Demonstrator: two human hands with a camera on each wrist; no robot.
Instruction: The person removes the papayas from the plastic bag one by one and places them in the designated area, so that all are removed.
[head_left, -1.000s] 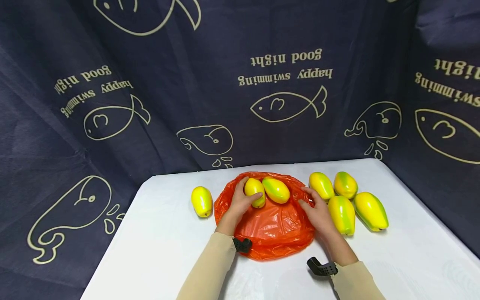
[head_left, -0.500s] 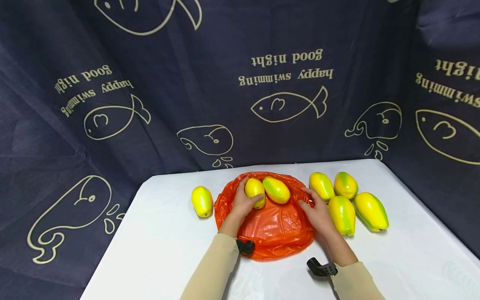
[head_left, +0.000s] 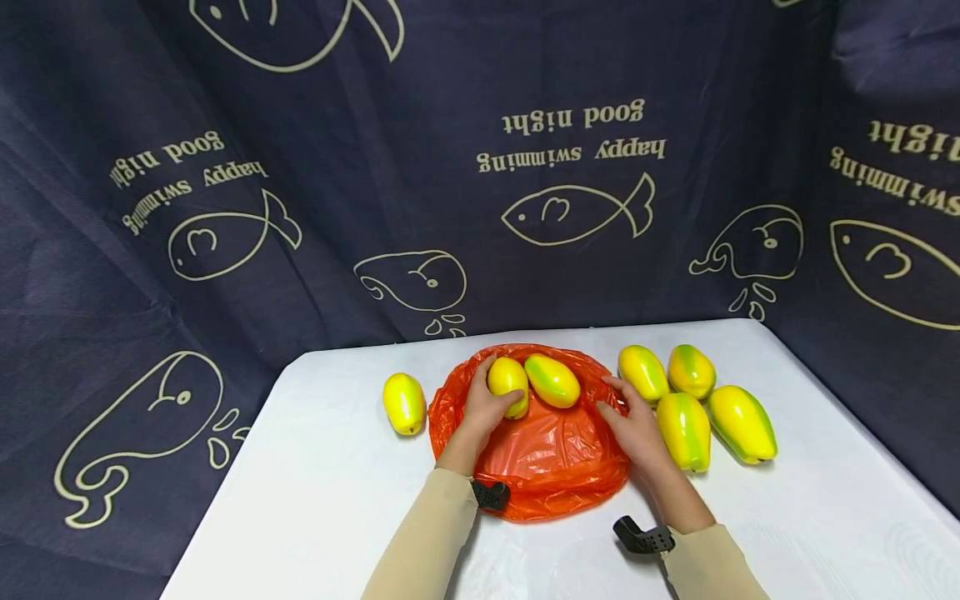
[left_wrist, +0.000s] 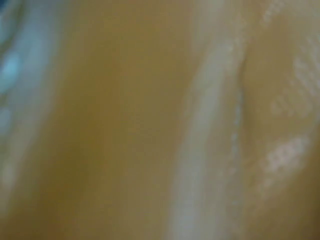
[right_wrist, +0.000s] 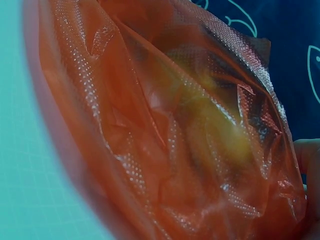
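Observation:
A red plastic bag (head_left: 540, 450) lies wide open on the white table, its mouth spread into a ring. Inside it, towards the back, sit two yellow-green papayas. My left hand (head_left: 482, 408) grips the left papaya (head_left: 507, 379), thumb on the near right side and fingers round the left. The other papaya (head_left: 552, 380) leans right beside it, untouched. At the bag's right rim, my right hand (head_left: 636, 421) holds the plastic between thumb and fingers. In the right wrist view the bag (right_wrist: 140, 130) fills most of the frame, with yellow showing through. The left wrist view is too blurred to read.
A single papaya (head_left: 404, 403) lies on the table left of the bag. Several more, including a large papaya (head_left: 742, 423), are grouped to the right, close to my right hand. A dark blue curtain (head_left: 420, 192) hangs behind the white table (head_left: 300, 500).
My left wrist and forearm have shifted slightly to the right while the hand stays on the papaya. The right hand, the bag and the other papayas look unmoved.

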